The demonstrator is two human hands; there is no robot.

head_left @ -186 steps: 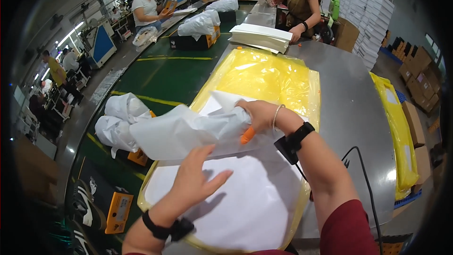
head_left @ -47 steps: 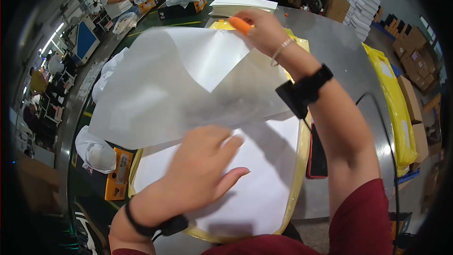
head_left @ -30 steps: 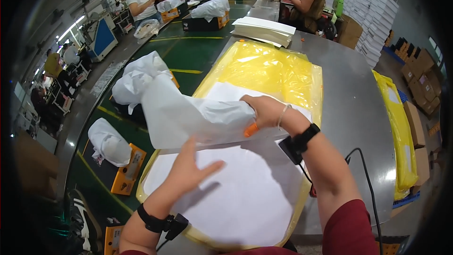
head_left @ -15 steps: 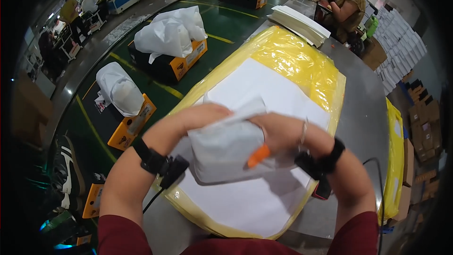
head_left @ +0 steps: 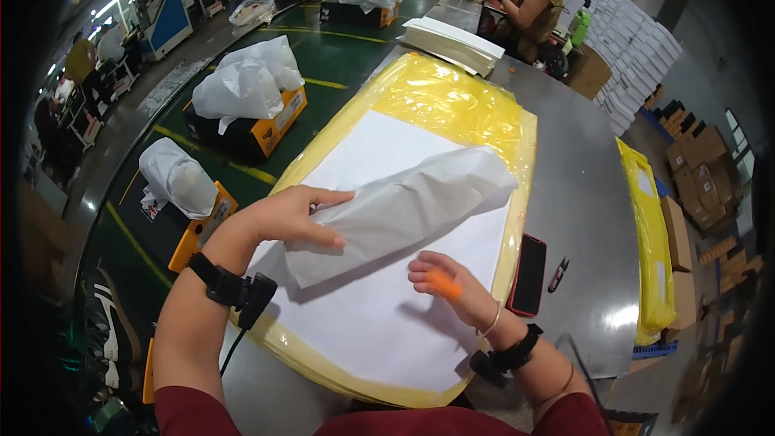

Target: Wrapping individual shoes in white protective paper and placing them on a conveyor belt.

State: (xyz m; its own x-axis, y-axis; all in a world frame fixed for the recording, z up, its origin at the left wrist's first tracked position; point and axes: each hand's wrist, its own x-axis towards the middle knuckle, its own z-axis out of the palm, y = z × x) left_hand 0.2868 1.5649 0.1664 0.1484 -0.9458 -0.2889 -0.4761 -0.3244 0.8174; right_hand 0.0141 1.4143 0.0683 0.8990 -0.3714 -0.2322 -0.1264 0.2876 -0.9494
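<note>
A long bundle wrapped in white tissue paper point(head_left: 404, 206) lies slantwise on a stack of white paper sheets point(head_left: 379, 339). My left hand point(head_left: 295, 214) grips its near left end, thumb and forefinger set apart on the wrapping. What the paper encloses is hidden. Below the bundle's right half, my right hand point(head_left: 448, 282) is lifted away from it, fingers loosely bent and nothing visible in them. An orange cover sits on one of its fingers. Yellow plastic wrap point(head_left: 452, 89) surrounds the sheets.
On the green conveyor point(head_left: 242, 165) at left stand dark and orange shoeboxes point(head_left: 278, 121) topped with paper-wrapped bundles. A phone point(head_left: 527, 274) and a small dark tool point(head_left: 558, 274) lie on the metal table point(head_left: 581, 194). People work at the far end.
The bundle has turned from upright folding between both hands to lying lengthwise. My right hand has let go and drawn back toward me; my left hand has shifted to its left end.
</note>
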